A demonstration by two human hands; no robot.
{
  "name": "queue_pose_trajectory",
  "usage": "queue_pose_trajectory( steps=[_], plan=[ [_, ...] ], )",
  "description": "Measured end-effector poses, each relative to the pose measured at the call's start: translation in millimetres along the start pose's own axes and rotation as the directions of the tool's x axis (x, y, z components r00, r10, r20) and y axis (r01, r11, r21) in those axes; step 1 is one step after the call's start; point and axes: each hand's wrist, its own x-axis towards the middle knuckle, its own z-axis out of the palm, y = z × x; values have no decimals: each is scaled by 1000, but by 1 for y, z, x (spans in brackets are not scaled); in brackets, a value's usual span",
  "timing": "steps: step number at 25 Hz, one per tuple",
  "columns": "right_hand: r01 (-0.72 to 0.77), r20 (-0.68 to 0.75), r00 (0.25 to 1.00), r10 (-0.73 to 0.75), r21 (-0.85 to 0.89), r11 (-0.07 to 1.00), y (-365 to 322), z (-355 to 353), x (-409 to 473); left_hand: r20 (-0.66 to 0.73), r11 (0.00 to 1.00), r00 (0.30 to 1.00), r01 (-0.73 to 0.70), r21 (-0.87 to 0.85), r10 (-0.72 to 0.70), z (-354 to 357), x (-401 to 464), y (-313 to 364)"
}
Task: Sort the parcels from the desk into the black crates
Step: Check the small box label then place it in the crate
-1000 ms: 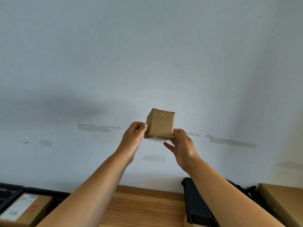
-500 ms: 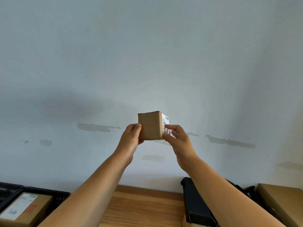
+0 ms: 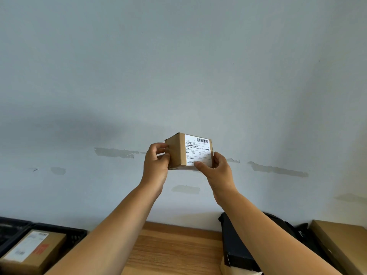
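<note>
A small brown cardboard parcel (image 3: 178, 153) is held up in front of the wall, well above the desk. Its white shipping label with a barcode faces me. My left hand (image 3: 155, 165) grips its left side with curled fingers. On the other side, my right hand (image 3: 217, 171) holds the lower right corner, thumb on the label. A black crate (image 3: 76, 236) at the lower left holds a brown labelled parcel (image 3: 31, 251).
The wooden desk (image 3: 174, 251) runs along the bottom. A black box (image 3: 236, 247) and a large brown parcel (image 3: 343, 245) lie at the lower right. A second black crate (image 3: 12, 225) sits at the far left edge. The pale wall fills the rest.
Both hands have turned the small parcel so that the label, first hidden and then edge-on, now faces me. The parcel stays at about the same height.
</note>
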Motion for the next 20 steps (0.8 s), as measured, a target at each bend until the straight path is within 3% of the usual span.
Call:
queue_pose_trajectory(
  steps=[9, 20],
  plan=[
    [84, -44, 996, -81, 66, 994, 3, -27, -8, 162, 995, 982, 88, 37, -93, 11, -15, 1],
    [59, 14, 998, -60, 68, 996, 33, -50, -16, 50, 986, 988, 139, 88, -144, 22, -47, -26]
  ],
)
